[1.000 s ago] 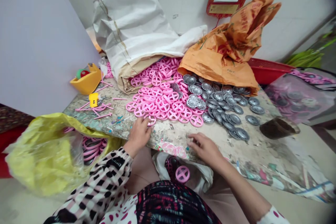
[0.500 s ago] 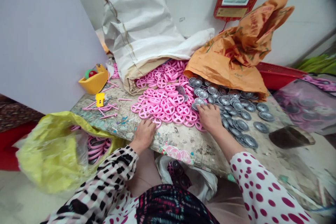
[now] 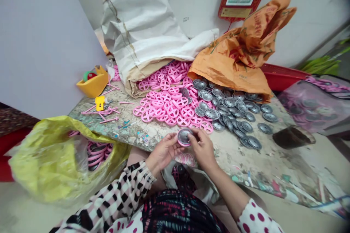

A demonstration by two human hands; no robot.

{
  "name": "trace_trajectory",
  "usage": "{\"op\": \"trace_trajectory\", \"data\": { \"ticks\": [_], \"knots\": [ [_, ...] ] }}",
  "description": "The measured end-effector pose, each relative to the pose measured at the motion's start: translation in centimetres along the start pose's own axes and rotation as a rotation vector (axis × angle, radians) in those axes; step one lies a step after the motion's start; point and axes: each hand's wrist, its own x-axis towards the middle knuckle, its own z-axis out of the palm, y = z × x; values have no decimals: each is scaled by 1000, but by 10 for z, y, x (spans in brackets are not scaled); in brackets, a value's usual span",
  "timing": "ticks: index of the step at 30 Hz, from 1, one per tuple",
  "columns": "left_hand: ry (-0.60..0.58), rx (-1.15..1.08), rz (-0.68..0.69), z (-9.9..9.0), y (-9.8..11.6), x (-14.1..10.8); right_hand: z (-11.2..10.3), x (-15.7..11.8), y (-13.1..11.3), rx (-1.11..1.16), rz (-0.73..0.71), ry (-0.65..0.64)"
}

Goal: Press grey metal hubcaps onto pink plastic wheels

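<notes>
Above the table's front edge, my left hand (image 3: 166, 153) and my right hand (image 3: 201, 147) meet around a small toy wheel. It has a grey disc (image 3: 185, 137) on top of a pink ring (image 3: 181, 143). My left fingers grip the pink rim from the left, while my right thumb and fingers press on the grey disc from the right. Just beyond lies a heap of pink spoked wheel rings (image 3: 172, 107). To its right is a pile of grey wheel discs (image 3: 235, 107), some of them scattered singly.
A white sack (image 3: 144, 22) and an orange sack (image 3: 237, 62) stand open behind the piles. At left are a yellow tape dispenser (image 3: 94, 82) and pink rods (image 3: 109, 119). A yellow bag (image 3: 51, 160) hangs beside the table; a dark cup (image 3: 292, 137) lies at right.
Both hands have drawn back from the piles and come together. A pink ring and a grey disc are now between them. The view has shifted slightly.
</notes>
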Motion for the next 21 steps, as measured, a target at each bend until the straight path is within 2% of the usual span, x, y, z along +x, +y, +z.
{"op": "trace_trajectory", "data": {
  "ticks": [3,5,11,15,17,19,21],
  "knots": [
    [33,20,5,10,-6,-1,1,-11,3,-123,-84,39],
    [52,69,6,13,-7,0,-4,-11,6,-119,-68,14],
    [40,226,82,13,-6,3,-12,-7,13,74,122,-237],
    [81,339,123,9,-9,4,-4,-13,16,188,190,-171],
    [76,396,98,7,-8,3,-4,-17,19,213,217,-164],
    [10,472,26,3,-5,3,-10,-21,22,188,226,-239],
    [-67,540,-36,-2,1,2,-22,-25,24,95,221,-402]
  ]
}}
